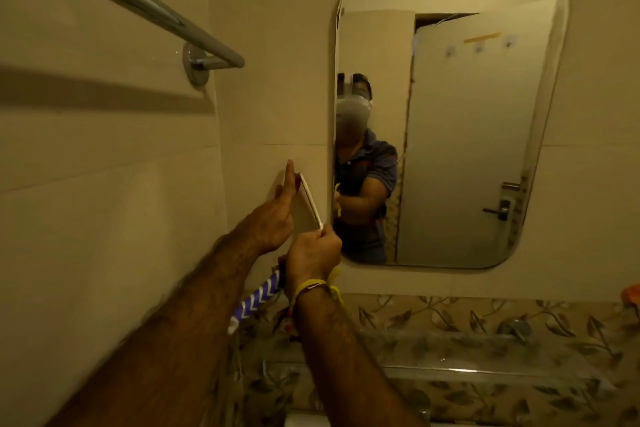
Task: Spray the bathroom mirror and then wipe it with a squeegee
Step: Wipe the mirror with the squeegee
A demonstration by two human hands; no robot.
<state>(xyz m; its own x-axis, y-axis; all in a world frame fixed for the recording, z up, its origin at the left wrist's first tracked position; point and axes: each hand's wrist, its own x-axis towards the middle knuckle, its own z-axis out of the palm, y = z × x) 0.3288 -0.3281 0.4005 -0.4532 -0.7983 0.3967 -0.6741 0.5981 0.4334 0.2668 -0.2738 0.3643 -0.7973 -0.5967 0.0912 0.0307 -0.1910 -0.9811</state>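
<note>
The rounded rectangular mirror (467, 149) hangs on the beige tiled wall at the upper right. The squeegee is held just left of the mirror's lower left corner, against the wall. Its thin white blade (310, 202) stands nearly upright, and its purple handle with white chevrons (256, 298) slants down to the left. My right hand (311, 255), with a yellow band at the wrist, is closed around the top of the handle. My left hand (273, 215) pinches the blade's upper end, with the index finger pointing up. No spray bottle is in view.
A metal towel rail (138, 0) juts out from the wall at the upper left. Below the mirror runs a band of leaf-patterned tiles (450, 322) with a tap (516, 326). An orange object (632, 295) shows at the right edge. The mirror reflects a closed door.
</note>
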